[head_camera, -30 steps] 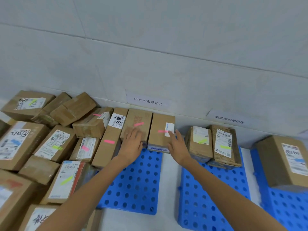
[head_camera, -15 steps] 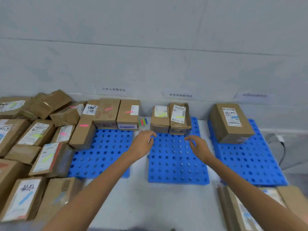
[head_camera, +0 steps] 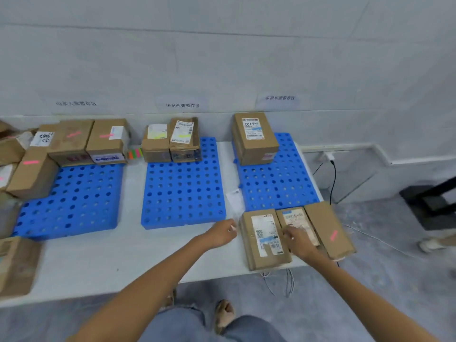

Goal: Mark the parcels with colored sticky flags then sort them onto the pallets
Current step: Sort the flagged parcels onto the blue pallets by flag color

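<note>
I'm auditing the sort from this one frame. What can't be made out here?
Head view:
Wall signs: too blurred to read.
Middle parcel: its near half is hidden under the right hand.
Left hand: blur hides whether its fingers hold anything.
Parcels at the left edge: cut off by the frame.

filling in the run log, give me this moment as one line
phase: sorting | left grip: beside blue-flagged parcel, hold unclear | right grip: over middle parcel, hold unclear | right pallet: one blue-flagged box
</note>
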`<state>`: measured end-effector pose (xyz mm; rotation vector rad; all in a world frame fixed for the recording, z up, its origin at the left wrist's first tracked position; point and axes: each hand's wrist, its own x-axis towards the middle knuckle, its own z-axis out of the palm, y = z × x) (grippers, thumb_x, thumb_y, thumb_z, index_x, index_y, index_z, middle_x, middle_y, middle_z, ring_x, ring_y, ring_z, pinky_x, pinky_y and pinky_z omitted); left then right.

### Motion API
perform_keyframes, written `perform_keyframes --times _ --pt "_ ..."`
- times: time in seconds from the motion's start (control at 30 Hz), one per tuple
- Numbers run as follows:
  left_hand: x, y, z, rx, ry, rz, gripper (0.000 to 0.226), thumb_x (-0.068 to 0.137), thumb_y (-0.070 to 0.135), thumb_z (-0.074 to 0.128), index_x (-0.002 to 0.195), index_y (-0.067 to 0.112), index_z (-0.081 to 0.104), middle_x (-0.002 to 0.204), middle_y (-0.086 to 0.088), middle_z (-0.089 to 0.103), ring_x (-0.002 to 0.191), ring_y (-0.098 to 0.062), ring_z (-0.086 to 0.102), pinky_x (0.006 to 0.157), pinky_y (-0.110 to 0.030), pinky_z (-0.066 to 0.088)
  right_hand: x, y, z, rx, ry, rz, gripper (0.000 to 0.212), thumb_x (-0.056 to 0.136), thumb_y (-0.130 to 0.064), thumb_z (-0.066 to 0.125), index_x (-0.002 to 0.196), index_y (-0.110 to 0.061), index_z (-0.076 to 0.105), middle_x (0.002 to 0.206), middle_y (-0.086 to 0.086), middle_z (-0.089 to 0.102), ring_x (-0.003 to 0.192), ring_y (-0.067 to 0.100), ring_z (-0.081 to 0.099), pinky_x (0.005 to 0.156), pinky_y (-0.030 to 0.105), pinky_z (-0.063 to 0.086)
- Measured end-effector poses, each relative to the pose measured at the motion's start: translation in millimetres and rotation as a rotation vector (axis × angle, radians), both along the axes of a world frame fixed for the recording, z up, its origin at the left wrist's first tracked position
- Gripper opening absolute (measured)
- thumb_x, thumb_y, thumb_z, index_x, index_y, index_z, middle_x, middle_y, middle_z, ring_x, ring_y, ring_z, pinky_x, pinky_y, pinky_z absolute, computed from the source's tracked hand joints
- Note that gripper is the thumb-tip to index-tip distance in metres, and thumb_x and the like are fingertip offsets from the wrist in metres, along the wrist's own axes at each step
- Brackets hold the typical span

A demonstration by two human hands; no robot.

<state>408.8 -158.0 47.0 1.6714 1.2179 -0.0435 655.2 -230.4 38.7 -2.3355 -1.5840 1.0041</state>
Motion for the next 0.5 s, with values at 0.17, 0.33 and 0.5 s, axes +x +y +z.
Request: perform_keyframes --times 0.17,0.33,0.5 --pt "31.0 -30.5 -9.3 -0.178 0.036 0.015 0.045 0.096 0.019 0.046 0.140 0.013 0.037 0.138 -0.009 0.046 0.122 -0.023 0.048 0.094 -0.026 0.041 -14.3 -21.7 -18.7 0.019 0.069 0.128 0.033 0.091 0.000 0.044 0.116 -0.016 0.058 0.111 0.007 0.045 0.091 0.017 0.047 0.083 0.024 0.043" --pt "26.2 -33.2 -15.8 -0.275 0.016 0.071 0.052 0.095 0.016 0.047 0.144 0.023 0.031 0.146 -0.001 0.041 0.129 -0.021 0.042 0.102 -0.029 0.039 -33.2 -18.5 -17.8 0.013 0.198 0.107 0.032 0.094 -0.003 0.045 0.125 -0.009 0.053 0.124 0.003 0.053 0.113 0.017 0.051 0.088 0.025 0.044" --pt "8.1 -30.0 -10.9 -0.352 -0.087 0.301 0.037 0.094 0.004 0.048 0.128 0.018 0.053 0.139 -0.003 0.045 0.114 -0.018 0.046 0.083 -0.024 0.042 -54.2 -9.3 -16.4 0.109 0.309 -0.005 0.033 0.094 0.000 0.047 0.124 -0.009 0.057 0.132 0.012 0.050 0.119 0.021 0.050 0.093 0.017 0.043"
